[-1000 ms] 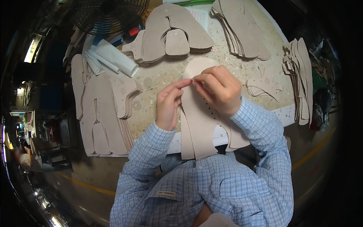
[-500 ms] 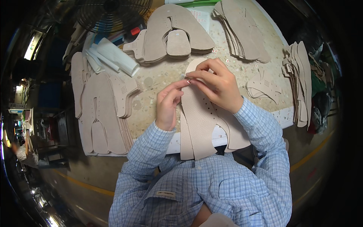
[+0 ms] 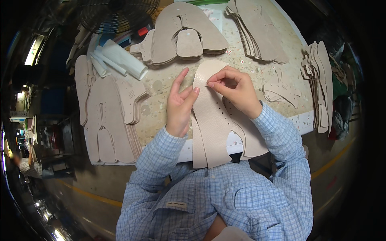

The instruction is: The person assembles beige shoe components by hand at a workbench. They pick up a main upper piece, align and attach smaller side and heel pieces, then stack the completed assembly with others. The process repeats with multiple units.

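Note:
A cream leather piece point(image 3: 215, 132) with a pebbled face and a row of punched holes lies in front of me, its near end hanging over the table edge. It looks like a cut shoe upper. My left hand point(image 3: 181, 102) is open beside its left edge, fingers spread and thumb at the leather. Over the rounded far end, my right hand point(image 3: 237, 90) is closed in a pinch, thumb and forefinger together just above the surface. Something tiny and pale may be between those fingertips, too small to name. Another similar piece point(image 3: 253, 140) lies under my right forearm.
Stacks of beige cut leather pieces stand at the far middle point(image 3: 169, 36), the left point(image 3: 106, 108), the far right point(image 3: 261, 36) and the right edge point(image 3: 321, 88). Small perforated pieces point(image 3: 281, 90) lie at right. Rolled white sheets point(image 3: 122, 60) and a black fan point(image 3: 116, 14) are at far left.
My left hand has come away from the right fingertips, and its fingers have spread. The right hand, still pinching, has shifted slightly right and nearer to me.

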`<state>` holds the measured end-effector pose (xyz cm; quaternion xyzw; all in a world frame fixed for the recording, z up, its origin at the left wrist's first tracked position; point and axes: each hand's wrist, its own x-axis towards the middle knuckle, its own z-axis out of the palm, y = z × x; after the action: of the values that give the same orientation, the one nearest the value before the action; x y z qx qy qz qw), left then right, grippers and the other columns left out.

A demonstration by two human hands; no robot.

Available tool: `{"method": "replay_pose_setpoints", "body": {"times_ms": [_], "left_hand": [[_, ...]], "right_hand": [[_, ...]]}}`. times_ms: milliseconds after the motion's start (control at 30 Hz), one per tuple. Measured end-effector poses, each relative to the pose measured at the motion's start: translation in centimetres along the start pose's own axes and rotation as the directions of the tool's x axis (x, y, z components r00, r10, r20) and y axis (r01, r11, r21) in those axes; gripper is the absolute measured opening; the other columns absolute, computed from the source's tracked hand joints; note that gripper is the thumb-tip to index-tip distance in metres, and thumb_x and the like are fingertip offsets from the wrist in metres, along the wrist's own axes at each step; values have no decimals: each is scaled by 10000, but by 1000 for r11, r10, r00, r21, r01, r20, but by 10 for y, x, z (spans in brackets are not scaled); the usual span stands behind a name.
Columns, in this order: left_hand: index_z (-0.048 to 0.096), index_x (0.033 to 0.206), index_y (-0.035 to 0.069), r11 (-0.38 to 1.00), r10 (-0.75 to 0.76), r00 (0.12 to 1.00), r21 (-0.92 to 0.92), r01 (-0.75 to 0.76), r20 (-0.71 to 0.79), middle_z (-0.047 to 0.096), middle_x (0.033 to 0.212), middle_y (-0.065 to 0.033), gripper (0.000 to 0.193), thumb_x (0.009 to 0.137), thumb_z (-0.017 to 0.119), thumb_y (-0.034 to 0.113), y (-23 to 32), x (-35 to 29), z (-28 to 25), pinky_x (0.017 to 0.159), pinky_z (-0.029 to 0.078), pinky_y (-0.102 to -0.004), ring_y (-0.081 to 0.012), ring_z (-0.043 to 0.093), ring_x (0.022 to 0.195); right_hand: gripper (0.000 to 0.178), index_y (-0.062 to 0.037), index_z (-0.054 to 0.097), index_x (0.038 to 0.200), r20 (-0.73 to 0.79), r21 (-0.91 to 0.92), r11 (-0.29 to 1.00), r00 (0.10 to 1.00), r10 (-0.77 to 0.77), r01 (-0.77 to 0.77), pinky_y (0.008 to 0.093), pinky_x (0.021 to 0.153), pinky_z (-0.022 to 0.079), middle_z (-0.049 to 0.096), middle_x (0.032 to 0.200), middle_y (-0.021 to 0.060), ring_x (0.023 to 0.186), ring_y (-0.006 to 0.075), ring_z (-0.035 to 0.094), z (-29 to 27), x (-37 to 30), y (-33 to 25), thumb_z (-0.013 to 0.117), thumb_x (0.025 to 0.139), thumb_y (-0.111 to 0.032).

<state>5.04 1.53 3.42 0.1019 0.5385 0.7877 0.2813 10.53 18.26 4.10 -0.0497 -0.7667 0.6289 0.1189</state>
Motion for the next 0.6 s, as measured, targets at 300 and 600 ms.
{"method": "replay_pose_setpoints", "body": {"times_ms": [300, 600], "left_hand": [[244, 1397, 44, 999, 10, 1000, 39, -10, -7, 564, 1158, -220, 573, 890, 504, -22, 3, -3, 5, 891, 451, -258, -160, 567, 1031], [269, 1383, 28, 1000, -21, 1000, 11, 21, -11, 590, 1130, -196, 537, 900, 501, -9, 2, -4, 4, 859, 476, -254, -156, 582, 1003]], "right_hand": [[85, 8, 678, 844, -62, -77, 997, 998, -21, 16, 193, 639, 442, 587, 829, 16, 705, 56, 538, 8, -1, 0, 685, 783, -51], [62, 4, 684, 815, -153, -99, 993, 985, -83, 68, 182, 608, 438, 585, 808, 20, 679, 53, 530, 18, -2, 4, 689, 764, -32]]}}
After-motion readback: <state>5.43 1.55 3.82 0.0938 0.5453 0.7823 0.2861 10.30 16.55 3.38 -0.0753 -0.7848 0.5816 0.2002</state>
